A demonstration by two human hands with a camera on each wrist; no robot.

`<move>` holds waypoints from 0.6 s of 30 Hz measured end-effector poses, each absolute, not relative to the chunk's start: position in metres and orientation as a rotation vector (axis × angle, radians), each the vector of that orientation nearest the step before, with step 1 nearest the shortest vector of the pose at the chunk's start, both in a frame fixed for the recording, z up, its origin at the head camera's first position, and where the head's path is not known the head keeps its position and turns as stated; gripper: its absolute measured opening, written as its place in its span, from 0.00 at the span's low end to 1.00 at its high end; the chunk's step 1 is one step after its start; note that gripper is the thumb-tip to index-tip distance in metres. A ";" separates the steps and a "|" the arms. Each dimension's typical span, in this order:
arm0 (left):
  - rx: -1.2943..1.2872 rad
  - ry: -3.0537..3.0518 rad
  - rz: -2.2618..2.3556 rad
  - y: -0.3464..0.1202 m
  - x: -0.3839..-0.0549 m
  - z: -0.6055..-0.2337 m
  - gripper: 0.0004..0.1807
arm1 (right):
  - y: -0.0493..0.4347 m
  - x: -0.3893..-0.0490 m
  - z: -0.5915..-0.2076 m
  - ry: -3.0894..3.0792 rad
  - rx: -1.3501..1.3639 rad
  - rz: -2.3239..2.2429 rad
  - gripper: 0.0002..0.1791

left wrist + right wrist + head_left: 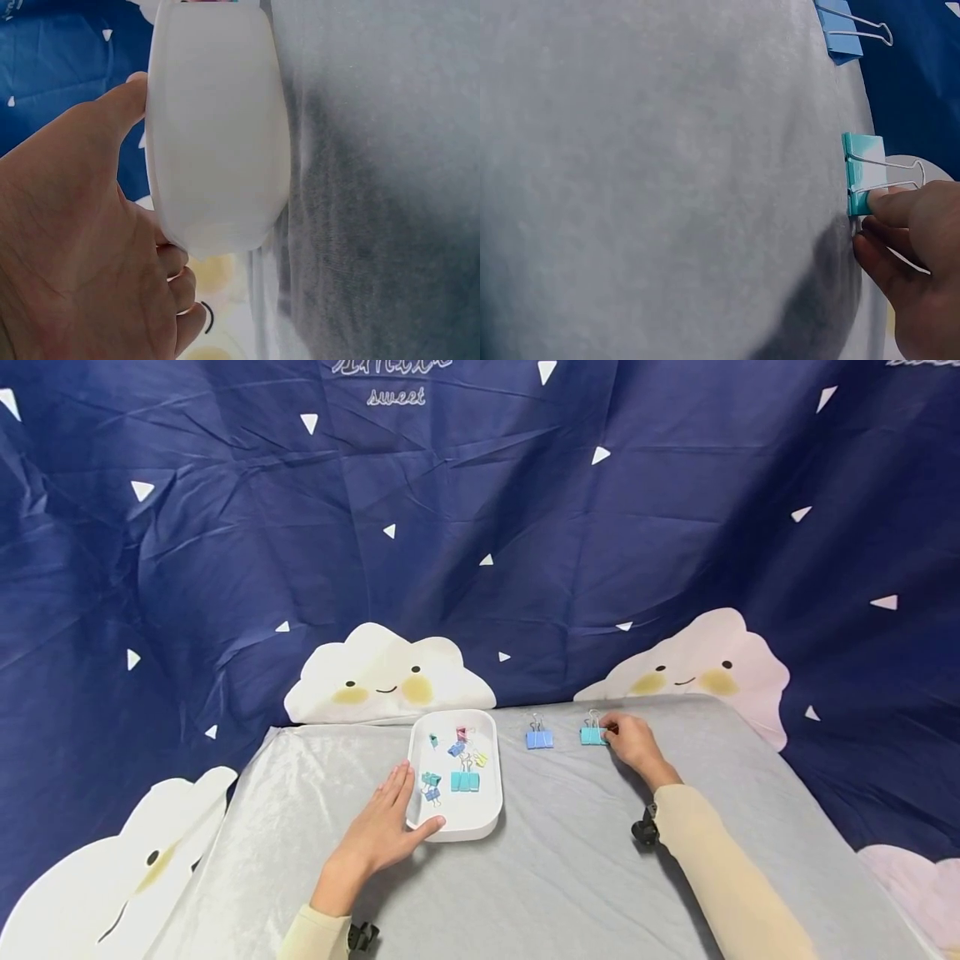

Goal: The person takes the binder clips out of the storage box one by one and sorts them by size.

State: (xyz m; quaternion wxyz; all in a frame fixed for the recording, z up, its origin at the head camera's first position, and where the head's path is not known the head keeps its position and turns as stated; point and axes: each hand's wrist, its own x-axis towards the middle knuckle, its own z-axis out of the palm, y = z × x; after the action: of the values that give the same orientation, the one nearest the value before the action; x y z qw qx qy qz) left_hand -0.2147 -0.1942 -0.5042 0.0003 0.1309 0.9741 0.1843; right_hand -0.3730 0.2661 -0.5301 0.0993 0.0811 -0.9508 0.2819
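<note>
My right hand point(632, 743) pinches the right end of a teal binder clip point(866, 169) between thumb and fingers. The clip stands on the grey cloth with its wire handles pointing up. Left of it stands a blue binder clip point(539, 740), apart from the hand. My left hand point(384, 821) rests against the near left corner of a white box point(467, 828), straight fingers along the left side and thumb at the front rim. Inside the box are a larger teal binder clip point(465, 782) and several small coloured ones, including a yellow clip point(480, 759).
Grey cloth point(562, 860) covers the table. Behind it hangs a dark blue curtain point(450, 585) with white triangles and smiling clouds. The two standing clips are near the table's back edge, right of the box.
</note>
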 end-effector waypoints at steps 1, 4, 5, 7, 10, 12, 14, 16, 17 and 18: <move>0.414 3.061 0.584 -0.194 -0.215 -0.504 0.60 | 0.265 -0.373 -0.530 -2.820 0.233 0.830 0.09; 0.418 3.063 0.583 -0.194 -0.214 -0.503 0.60 | 0.264 -0.372 -0.530 -2.825 0.209 0.850 0.10; 0.424 3.067 0.591 -0.194 -0.213 -0.503 0.60 | 0.264 -0.372 -0.530 -2.824 0.205 0.856 0.10; 0.431 3.073 0.603 -0.193 -0.213 -0.502 0.59 | 0.263 -0.371 -0.530 -2.819 0.202 0.866 0.10; 0.432 3.078 0.609 -0.193 -0.212 -0.501 0.59 | 0.263 -0.370 -0.530 -2.803 0.202 0.878 0.10; 0.430 3.078 0.612 -0.193 -0.212 -0.501 0.59 | 0.263 -0.369 -0.531 -2.795 0.200 0.884 0.09; 0.421 3.072 0.602 -0.193 -0.212 -0.501 0.59 | 0.262 -0.369 -0.531 -2.791 0.194 0.890 0.09; 0.420 3.068 0.603 -0.193 -0.212 -0.502 0.60 | 0.262 -0.369 -0.532 -2.796 0.181 0.899 0.10; 0.414 3.063 0.595 -0.193 -0.213 -0.502 0.60 | 0.261 -0.369 -0.531 -2.800 0.178 0.900 0.10; 0.413 3.061 0.596 -0.194 -0.213 -0.502 0.60 | 0.261 -0.369 -0.531 -2.806 0.175 0.901 0.11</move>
State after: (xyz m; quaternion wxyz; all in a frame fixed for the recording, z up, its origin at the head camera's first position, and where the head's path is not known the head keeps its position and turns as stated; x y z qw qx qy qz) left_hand -0.2133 -0.1935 -0.5017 -0.0021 0.1312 0.9731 0.1895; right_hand -0.3690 0.2609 -0.5314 0.0946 0.0590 -0.9462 0.3038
